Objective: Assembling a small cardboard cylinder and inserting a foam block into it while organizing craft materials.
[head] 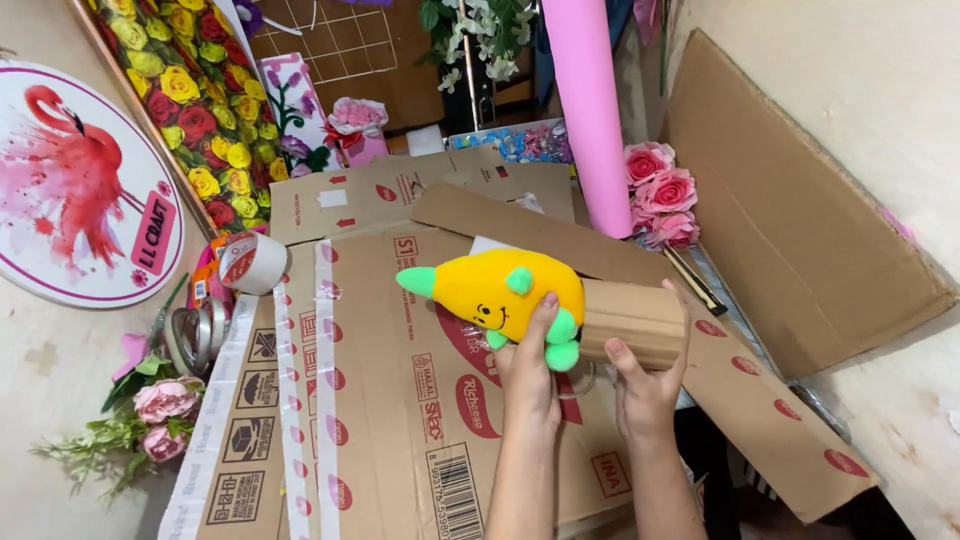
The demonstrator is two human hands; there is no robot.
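Head view: the left hand [527,365] cups a yellow plush toy [497,290] from beneath, fingers pressed to its green feet. The toy's long axis runs leftward from the cardboard tube [632,322], which the right hand [643,385] grips, fingers wrapped round it, over flattened cartons [400,400].

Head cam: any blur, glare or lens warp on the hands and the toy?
Head view: lighting is even and soft, with no harsh shadows; the plush toy and both the left hand and right hand look sharp, without motion blur; faint sheen on the tape strips across the cardboard, nothing blown out; wide-angle lens bends the edges, as the cardboard flap at right leans outward.
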